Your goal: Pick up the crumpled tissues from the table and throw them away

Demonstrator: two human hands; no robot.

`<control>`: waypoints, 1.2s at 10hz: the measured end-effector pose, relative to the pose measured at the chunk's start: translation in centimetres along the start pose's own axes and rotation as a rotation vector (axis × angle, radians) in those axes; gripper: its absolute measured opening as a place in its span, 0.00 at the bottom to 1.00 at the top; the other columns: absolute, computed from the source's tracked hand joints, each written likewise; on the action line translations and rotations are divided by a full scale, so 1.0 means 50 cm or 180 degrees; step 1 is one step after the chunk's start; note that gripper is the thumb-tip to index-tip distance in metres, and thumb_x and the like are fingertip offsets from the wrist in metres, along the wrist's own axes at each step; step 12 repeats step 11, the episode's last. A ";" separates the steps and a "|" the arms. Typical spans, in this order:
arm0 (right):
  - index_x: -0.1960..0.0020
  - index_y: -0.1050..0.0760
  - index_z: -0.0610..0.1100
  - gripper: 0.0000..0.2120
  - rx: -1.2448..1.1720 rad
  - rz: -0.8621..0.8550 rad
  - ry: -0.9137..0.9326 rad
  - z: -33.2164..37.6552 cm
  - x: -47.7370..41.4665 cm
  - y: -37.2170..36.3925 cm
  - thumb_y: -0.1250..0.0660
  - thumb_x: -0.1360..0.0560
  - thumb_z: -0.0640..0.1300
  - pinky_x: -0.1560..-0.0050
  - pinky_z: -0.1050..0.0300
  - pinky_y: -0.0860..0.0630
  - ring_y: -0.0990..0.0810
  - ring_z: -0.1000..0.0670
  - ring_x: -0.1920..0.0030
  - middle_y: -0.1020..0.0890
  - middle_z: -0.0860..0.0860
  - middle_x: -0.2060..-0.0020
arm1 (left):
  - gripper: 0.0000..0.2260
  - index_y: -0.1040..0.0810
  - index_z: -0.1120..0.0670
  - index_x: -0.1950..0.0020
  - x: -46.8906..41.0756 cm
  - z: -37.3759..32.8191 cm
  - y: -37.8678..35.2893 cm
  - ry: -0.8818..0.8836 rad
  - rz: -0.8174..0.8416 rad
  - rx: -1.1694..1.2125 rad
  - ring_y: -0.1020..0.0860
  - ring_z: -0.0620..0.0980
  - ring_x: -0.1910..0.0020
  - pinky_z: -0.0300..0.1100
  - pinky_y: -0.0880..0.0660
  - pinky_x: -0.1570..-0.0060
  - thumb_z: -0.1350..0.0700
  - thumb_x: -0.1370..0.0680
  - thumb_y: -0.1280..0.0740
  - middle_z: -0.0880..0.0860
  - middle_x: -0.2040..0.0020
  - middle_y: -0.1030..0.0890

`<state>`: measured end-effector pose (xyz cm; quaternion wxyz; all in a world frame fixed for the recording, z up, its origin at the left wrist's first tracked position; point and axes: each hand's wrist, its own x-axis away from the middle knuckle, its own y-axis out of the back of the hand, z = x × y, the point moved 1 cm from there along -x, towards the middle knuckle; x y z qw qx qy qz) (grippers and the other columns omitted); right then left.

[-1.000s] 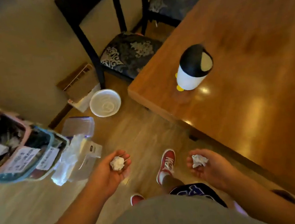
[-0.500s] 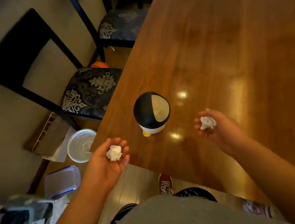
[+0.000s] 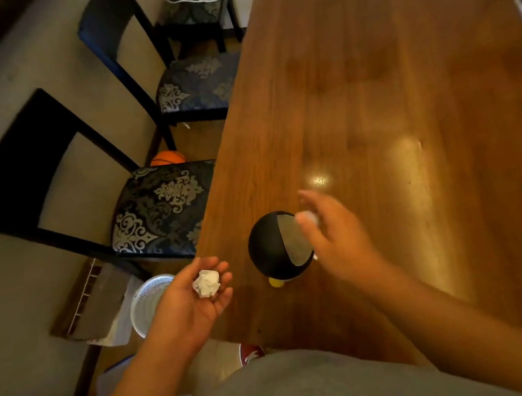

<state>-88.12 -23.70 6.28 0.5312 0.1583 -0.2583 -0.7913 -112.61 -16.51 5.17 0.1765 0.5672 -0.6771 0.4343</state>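
Observation:
A small penguin-shaped bin (image 3: 275,249) with a black domed top and a grey swing flap stands near the wooden table's (image 3: 389,95) left front corner. My right hand (image 3: 335,237) is blurred, right beside the flap, with a crumpled white tissue (image 3: 309,218) at its fingertips touching the flap's upper edge. My left hand (image 3: 196,294) is held palm up just left of the bin, over the table's edge, cupping a second crumpled white tissue (image 3: 206,283).
Two dark chairs with patterned seats (image 3: 161,212) (image 3: 199,82) stand along the table's left side. An orange ball (image 3: 167,158) lies under them. A white mesh basket (image 3: 148,301), a box and plastic containers sit on the floor at left.
My right hand has swung left with its tissue up to the bin's flap. The view has shifted closer over the table. My left hand still holds its tissue.

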 end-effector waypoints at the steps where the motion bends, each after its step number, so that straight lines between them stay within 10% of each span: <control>1: 0.24 0.44 0.57 0.34 0.0246 0.0221 -0.0412 -0.068 0.035 -0.027 0.47 0.26 0.70 0.30 0.45 0.33 0.37 0.52 0.26 0.35 0.53 0.25 | 0.12 0.19 0.57 0.53 -0.011 -0.018 -0.010 -0.0024 -0.0019 -0.0160 0.16 0.49 0.64 0.41 0.21 0.67 0.51 0.22 0.39 0.55 0.58 0.14; 3: 0.30 0.33 0.52 0.35 0.0173 -0.0050 -0.1025 -0.169 0.087 0.011 0.48 0.29 0.71 0.40 0.52 0.26 0.26 0.54 0.37 0.25 0.51 0.34 | 0.11 0.22 0.56 0.53 -0.017 -0.049 -0.080 -0.0532 0.0131 -0.1055 0.20 0.47 0.67 0.38 0.24 0.71 0.61 0.19 0.44 0.55 0.60 0.16; 6: 0.35 0.29 0.53 0.21 0.0669 0.0263 -0.1496 -0.288 0.211 -0.015 0.39 0.24 0.61 0.46 0.58 0.25 0.25 0.57 0.46 0.24 0.57 0.45 | 0.05 0.23 0.50 0.48 0.007 -0.040 -0.314 -0.3511 0.1510 -0.4659 0.25 0.43 0.49 0.37 0.28 0.51 0.51 0.23 0.34 0.47 0.49 0.22; 7: 0.38 0.27 0.52 0.19 0.1099 0.0299 -0.1418 -0.315 0.239 -0.017 0.39 0.24 0.60 0.47 0.61 0.28 0.28 0.57 0.46 0.26 0.57 0.46 | 0.10 0.24 0.51 0.43 -0.018 -0.031 -0.336 -0.3979 0.1846 -0.5394 0.26 0.48 0.45 0.43 0.27 0.48 0.49 0.22 0.36 0.49 0.45 0.23; 8: 0.37 0.27 0.51 0.19 0.1193 0.0170 -0.1380 -0.332 0.249 -0.012 0.39 0.24 0.59 0.45 0.61 0.30 0.28 0.54 0.43 0.25 0.54 0.43 | 0.18 0.26 0.51 0.37 -0.062 -0.028 -0.321 -0.3306 0.2004 -0.7459 0.27 0.53 0.41 0.50 0.27 0.44 0.42 0.22 0.38 0.51 0.41 0.24; 12: 0.37 0.27 0.51 0.19 0.1093 0.0268 -0.1535 -0.331 0.221 0.016 0.37 0.24 0.58 0.47 0.57 0.25 0.26 0.54 0.47 0.24 0.54 0.45 | 0.15 0.23 0.47 0.44 -0.009 -0.057 -0.242 -0.3434 0.1611 -0.5708 0.24 0.41 0.51 0.41 0.25 0.54 0.39 0.23 0.40 0.44 0.50 0.21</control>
